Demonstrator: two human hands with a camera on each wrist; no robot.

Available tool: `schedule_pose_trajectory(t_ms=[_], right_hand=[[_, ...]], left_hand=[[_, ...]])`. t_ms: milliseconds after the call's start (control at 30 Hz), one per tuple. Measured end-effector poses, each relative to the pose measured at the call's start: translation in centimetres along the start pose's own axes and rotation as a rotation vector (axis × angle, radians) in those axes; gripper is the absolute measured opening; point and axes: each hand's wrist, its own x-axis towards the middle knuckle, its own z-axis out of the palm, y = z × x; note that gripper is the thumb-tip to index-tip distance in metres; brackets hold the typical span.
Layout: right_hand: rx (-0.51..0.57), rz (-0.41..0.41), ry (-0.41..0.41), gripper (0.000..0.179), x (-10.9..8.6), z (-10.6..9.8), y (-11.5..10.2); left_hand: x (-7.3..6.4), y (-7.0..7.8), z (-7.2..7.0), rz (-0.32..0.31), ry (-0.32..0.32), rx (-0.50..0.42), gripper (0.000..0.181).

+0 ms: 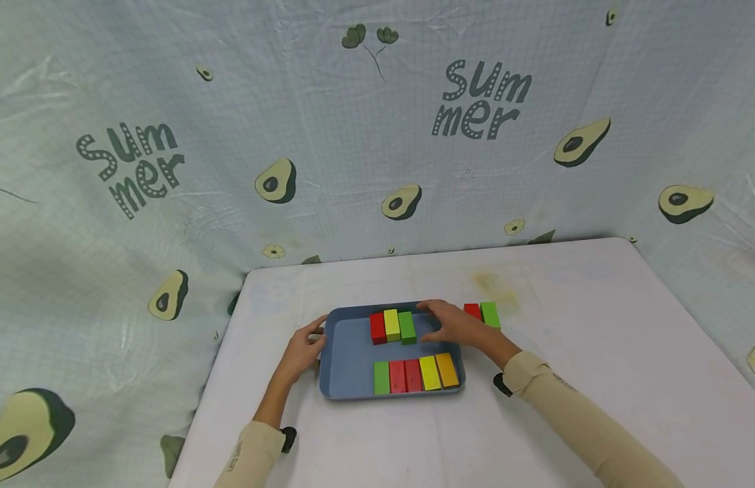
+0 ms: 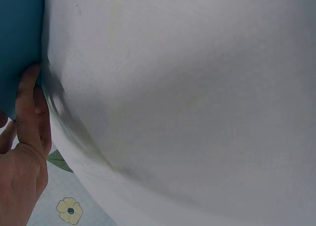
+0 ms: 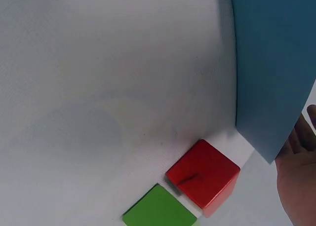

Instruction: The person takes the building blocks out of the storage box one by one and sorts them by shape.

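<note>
A blue-grey tray [image 1: 353,352] lies on the white table. My left hand [image 1: 304,349] is at its left rim; in the left wrist view, straight fingers [image 2: 28,102] touch the outer wall. My right hand [image 1: 453,325] reaches over the tray's right rim with fingers spread and nothing between them. Left of those fingertips, the tray's back row has a red block [image 1: 378,329], a yellow block [image 1: 392,325] and a green block [image 1: 407,327]. Along the front stand a green block [image 1: 381,377], two red blocks [image 1: 405,375], a yellow block [image 1: 430,373] and an orange block [image 1: 446,370].
Outside the tray, behind my right wrist, a red block [image 3: 205,174] and a green block [image 3: 159,208] lie on the table [image 1: 566,305]. A patterned cloth [image 1: 353,135] hangs behind the table and along its sides.
</note>
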Motion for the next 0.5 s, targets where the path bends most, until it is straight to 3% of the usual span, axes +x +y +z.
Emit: schedule_pose_trajectory(t_ms=[133,333,500], right_hand=[[-0.029,0.008,-0.011,0.073,0.3,0.2,0.1],[-0.057,0.028,-0.026,0.072,0.8,0.7,-0.3],[-0.125,0.079,-0.021,0.076,1.1,1.1,-0.6]], left_hand=[[0.4,-0.6,-0.1,-0.002,-0.002,-0.019,0.048],[2.0,-3.7,0.2,-0.007,0.029,-0.025,0.048],[1.1,-2.1,0.1,-0.007,0.012,-0.021,0.048]])
